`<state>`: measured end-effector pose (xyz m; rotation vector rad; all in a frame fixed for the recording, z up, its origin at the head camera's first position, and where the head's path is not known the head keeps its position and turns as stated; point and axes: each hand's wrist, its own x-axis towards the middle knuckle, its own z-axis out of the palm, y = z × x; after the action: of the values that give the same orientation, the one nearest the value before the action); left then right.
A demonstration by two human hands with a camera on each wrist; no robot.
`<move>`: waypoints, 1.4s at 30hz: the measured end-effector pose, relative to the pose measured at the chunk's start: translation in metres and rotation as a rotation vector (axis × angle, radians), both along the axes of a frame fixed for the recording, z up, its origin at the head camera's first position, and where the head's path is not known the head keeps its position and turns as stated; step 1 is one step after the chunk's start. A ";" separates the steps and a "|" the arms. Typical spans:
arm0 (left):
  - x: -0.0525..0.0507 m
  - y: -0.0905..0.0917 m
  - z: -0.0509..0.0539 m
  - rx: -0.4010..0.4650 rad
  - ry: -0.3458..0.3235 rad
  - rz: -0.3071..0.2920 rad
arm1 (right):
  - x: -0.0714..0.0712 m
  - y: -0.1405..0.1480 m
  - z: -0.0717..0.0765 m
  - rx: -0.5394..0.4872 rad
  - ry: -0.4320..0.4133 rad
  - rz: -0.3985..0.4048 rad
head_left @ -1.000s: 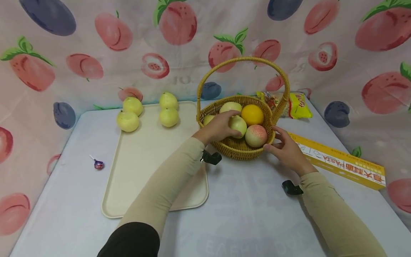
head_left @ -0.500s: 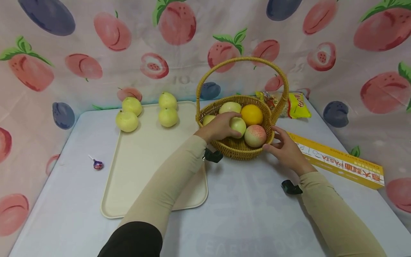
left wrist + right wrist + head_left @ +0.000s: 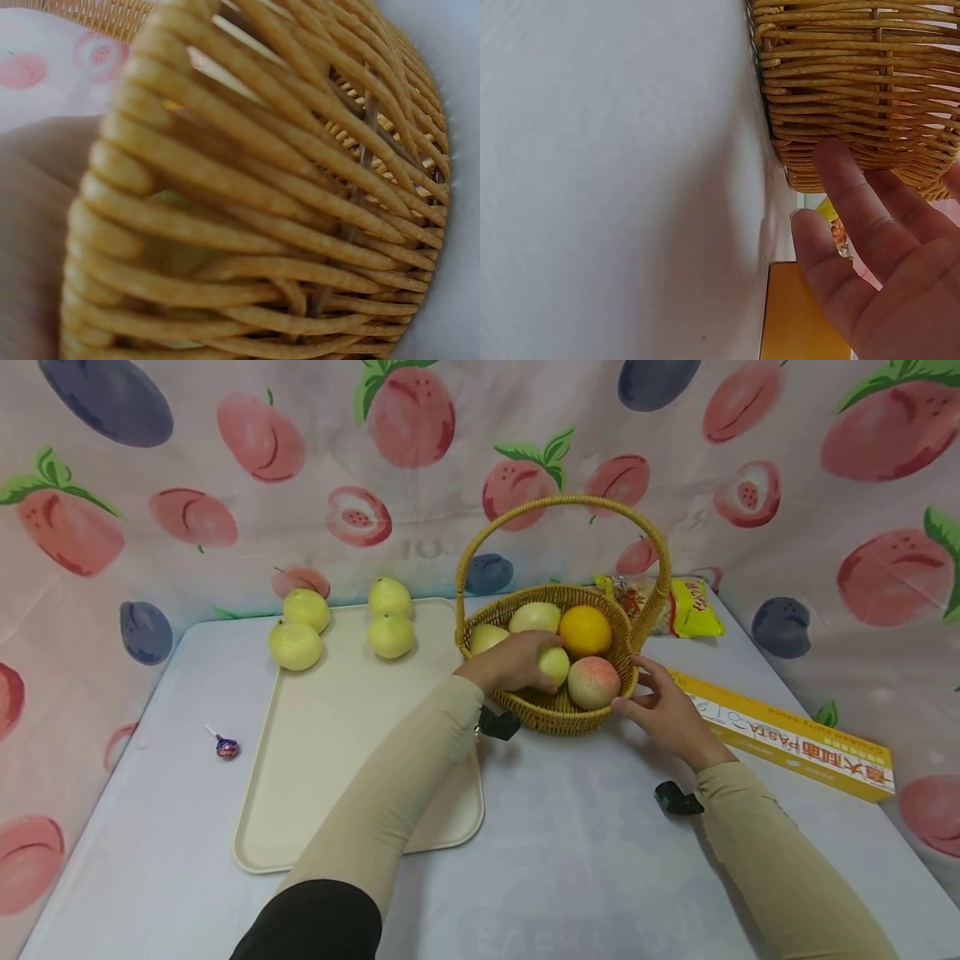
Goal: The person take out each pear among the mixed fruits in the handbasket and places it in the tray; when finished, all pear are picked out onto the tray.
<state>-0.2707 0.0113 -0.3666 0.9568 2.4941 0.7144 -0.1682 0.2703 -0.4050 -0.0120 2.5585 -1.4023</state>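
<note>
Inside the wicker basket [image 3: 558,722], my left hand [image 3: 517,662] curls over a yellow-green pear [image 3: 553,665], thumb and fingers on either side of it. Two more such pears [image 3: 535,617] lie behind and to its left. An orange [image 3: 585,631] and a pinkish peach [image 3: 594,682] sit at the basket's right side. My right hand [image 3: 663,706] holds the basket's right rim, fingers against the outer weave as the right wrist view shows. The basket wall [image 3: 247,187] hides most of the left hand in the left wrist view.
On the left, a cream tray [image 3: 360,710] has pears [image 3: 392,635] at its back edge and more pears [image 3: 296,645] at its corner. A lollipop [image 3: 227,747] lies left of it. A yellow pasta box [image 3: 795,735] and a snack bag [image 3: 693,607] are on the right.
The left hand and the pear it grips have shifted slightly left within the basket, away from the orange. The right hand stays at the rim.
</note>
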 end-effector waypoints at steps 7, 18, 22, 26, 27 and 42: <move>0.002 -0.002 0.000 0.015 -0.004 0.007 | 0.000 0.000 -0.001 -0.001 0.000 -0.005; 0.004 -0.006 0.000 0.086 -0.055 0.072 | 0.000 0.000 -0.001 0.008 0.029 0.006; 0.005 -0.008 -0.001 0.113 -0.071 0.071 | 0.000 0.000 -0.001 0.014 0.025 0.003; 0.005 -0.009 0.001 0.118 -0.088 0.065 | -0.001 0.001 -0.002 0.016 0.025 0.003; 0.005 -0.009 0.001 0.116 -0.089 0.063 | -0.001 0.001 -0.002 0.018 0.024 0.004; 0.004 -0.006 -0.001 0.096 -0.098 0.049 | 0.001 -0.001 -0.001 0.018 0.028 -0.001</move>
<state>-0.2663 0.0052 -0.3678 0.8743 2.4245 0.8824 -0.1675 0.2692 -0.4063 -0.0273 2.5938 -1.3895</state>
